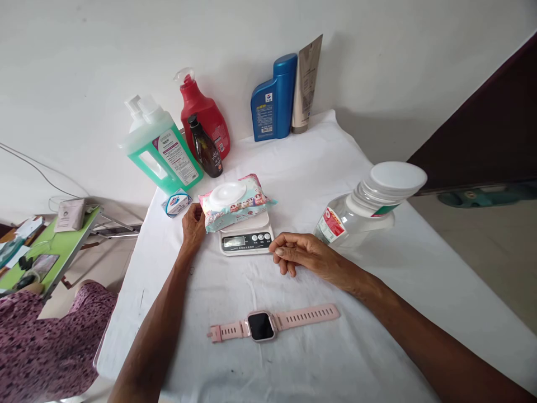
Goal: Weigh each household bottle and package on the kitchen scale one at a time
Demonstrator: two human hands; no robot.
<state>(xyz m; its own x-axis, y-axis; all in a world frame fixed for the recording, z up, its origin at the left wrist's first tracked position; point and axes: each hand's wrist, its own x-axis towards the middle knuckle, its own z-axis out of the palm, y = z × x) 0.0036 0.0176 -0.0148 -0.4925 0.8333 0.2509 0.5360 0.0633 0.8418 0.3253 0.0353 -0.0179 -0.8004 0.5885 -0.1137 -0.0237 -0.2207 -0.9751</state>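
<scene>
White surface (369,324) bears a scale (246,244) propping up wipes (241,209); left hand (193,226) flanks them, grip unclear; right hand (305,253) hangs half-curled, empty.

**Soft light, stretched edges**

Lit fairly brightly and evenly, seemingly from the left, judging by soft shadows on the wall (377,33) to the right of the grey-brown tube (308,84). Darkens to near-black at the dark panel (486,117), far right. Shines faintly off the clear jar (364,215) and pale lid of the wipes pack (247,211). Leans outward toward both sides, notably at the green bottle (178,157). Softens over the patterned cloth (46,347), near left. Too indistinct to read on the scale (247,250) display.
</scene>
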